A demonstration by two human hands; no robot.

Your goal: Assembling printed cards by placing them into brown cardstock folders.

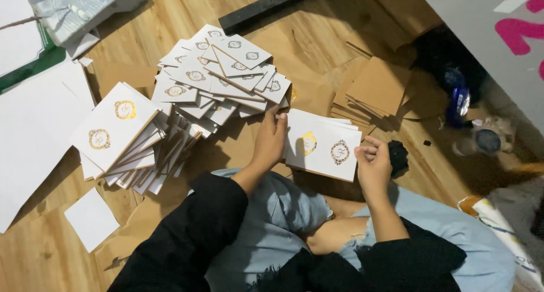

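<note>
white card stack point(323, 146), gold emblems, flat above knees, held both sides.

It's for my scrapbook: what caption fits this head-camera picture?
Both hands, left hand and right hand, hold a white gold-crested card beside heaps of matching white cards on the wooden floor.

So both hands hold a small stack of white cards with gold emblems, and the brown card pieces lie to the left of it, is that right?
Not quite. In the head view both hands, left and right, hold the white cards, but the brown card pieces lie to the right of them, not the left.
</note>
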